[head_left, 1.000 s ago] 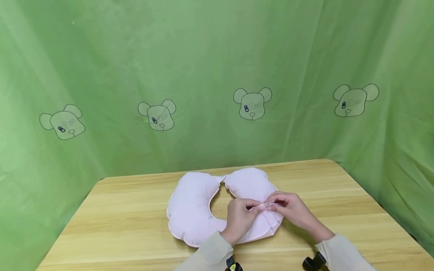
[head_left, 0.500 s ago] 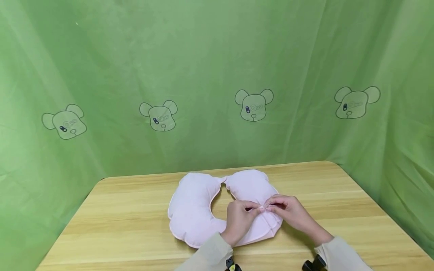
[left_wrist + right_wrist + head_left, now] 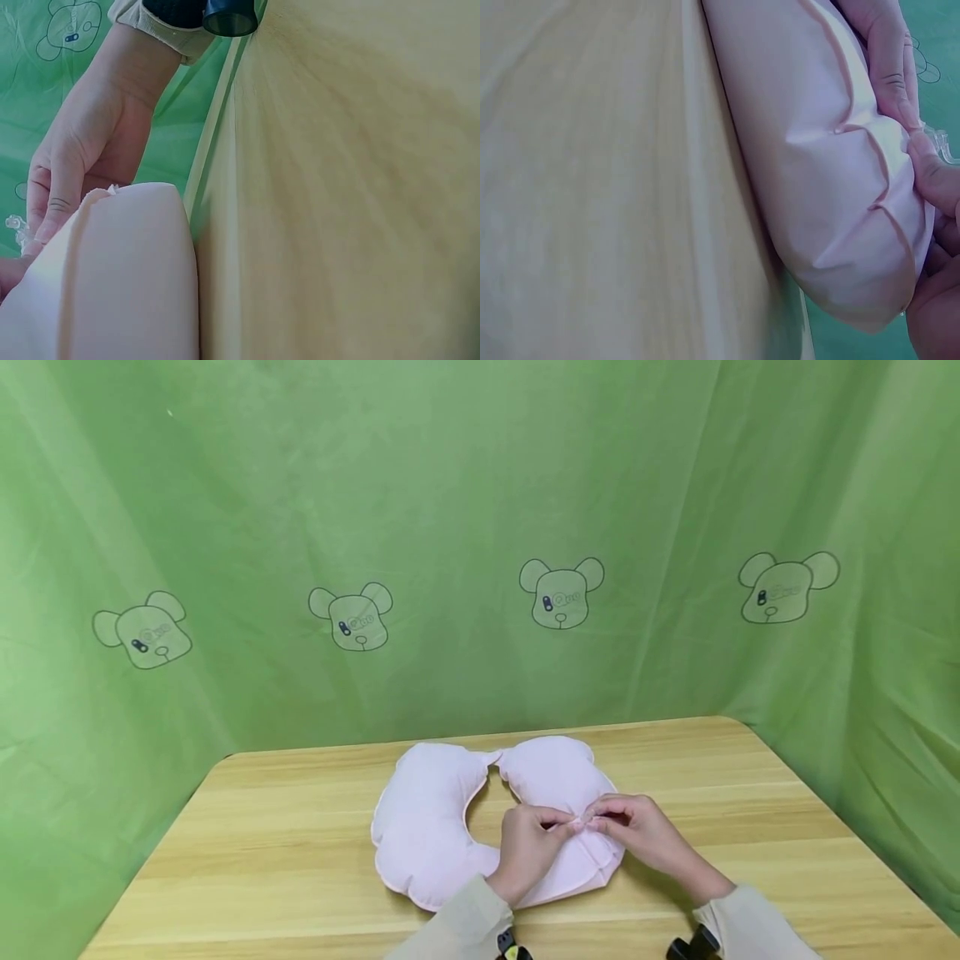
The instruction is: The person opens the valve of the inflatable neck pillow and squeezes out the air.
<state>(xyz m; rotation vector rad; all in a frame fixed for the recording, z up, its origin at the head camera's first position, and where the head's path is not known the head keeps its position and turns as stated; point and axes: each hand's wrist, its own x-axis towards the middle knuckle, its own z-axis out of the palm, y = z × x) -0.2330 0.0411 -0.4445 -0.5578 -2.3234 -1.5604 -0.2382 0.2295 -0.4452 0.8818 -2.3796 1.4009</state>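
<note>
A pale pink inflatable neck pillow (image 3: pixel 429 827) lies on the table, its two ends meeting at the far side. Over its right arm, both hands come together at a small clear plastic air valve (image 3: pixel 937 142). My left hand (image 3: pixel 527 847) pinches at the valve's base between thumb and index finger. My right hand (image 3: pixel 651 839) pinches the valve from the other side, fingertips almost touching the left ones. In the left wrist view the clear valve (image 3: pixel 16 224) pokes out beyond the fingertips. Fingers hide much of the valve, so whether it is capped cannot be told.
The light wooden table (image 3: pixel 247 843) extends around the pillow on all sides. Green cloth (image 3: pixel 450 485) printed with bear heads hangs behind and at both sides. Black wrist devices (image 3: pixel 693 943) sit beneath the cuffs.
Fingertips have drawn slightly closer together around the valve, covering more of it. The pillow stays in place; the head view has shifted a little.
</note>
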